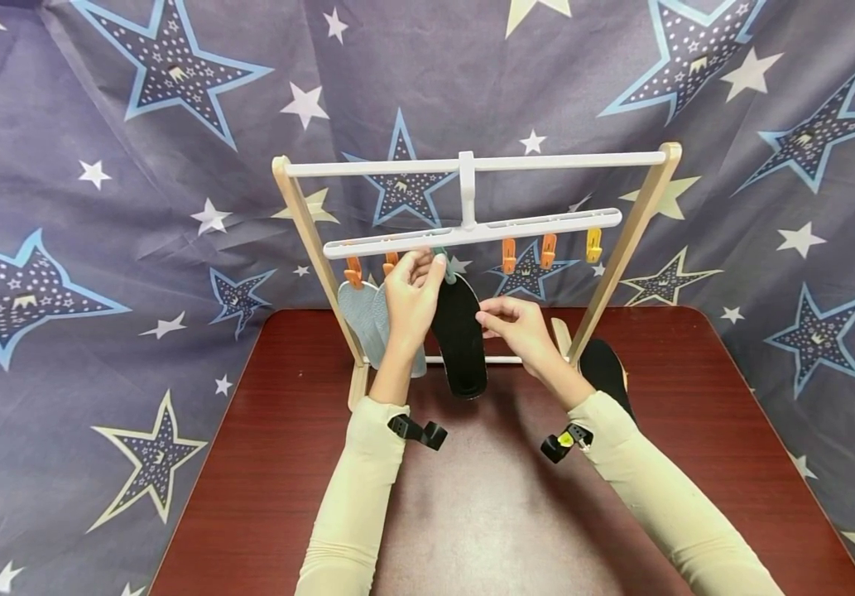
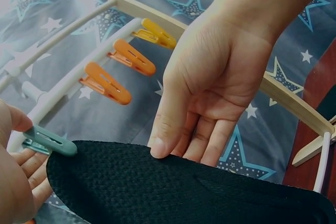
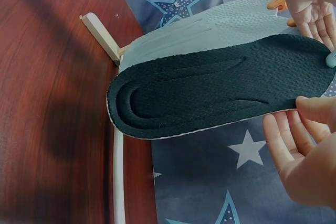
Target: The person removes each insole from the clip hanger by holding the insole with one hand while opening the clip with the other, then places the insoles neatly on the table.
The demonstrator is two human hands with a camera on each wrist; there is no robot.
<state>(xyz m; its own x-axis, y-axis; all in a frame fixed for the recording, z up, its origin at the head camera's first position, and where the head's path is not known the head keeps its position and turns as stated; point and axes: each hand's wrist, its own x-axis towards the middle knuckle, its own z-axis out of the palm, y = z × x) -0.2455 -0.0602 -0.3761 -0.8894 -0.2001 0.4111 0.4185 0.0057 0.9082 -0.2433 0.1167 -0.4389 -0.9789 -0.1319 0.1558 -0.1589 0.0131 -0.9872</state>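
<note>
A star-patterned fabric backdrop (image 1: 62, 174) hangs behind a red-brown worktop (image 1: 501, 521). Above the worktop, towards its far edge, a black insole (image 1: 464, 360) hangs lengthwise, its upper end at a green clip (image 1: 451, 274). The person's left hand (image 1: 410, 300) pinches that clip between thumb and fingers; the right hand (image 1: 520, 327) pinches the insole's side edge, thumb on the near face and fingers behind. The clip sits under a white hanger bar (image 1: 546, 224), which is hooked on the top rail (image 1: 561, 161) of a rack with wooden uprights (image 1: 624, 248), standing near the worktop's far edge. Left of the black insole, two grey insoles (image 1: 360, 319) overlap beneath orange clips (image 1: 353, 273). To the right, two more orange clips (image 1: 509, 257) and a yellow clip (image 1: 594, 246) hang bare. A second black insole (image 1: 604, 372) lies towards the worktop's far right corner, partly hidden by the right sleeve (image 1: 643, 463).
</note>
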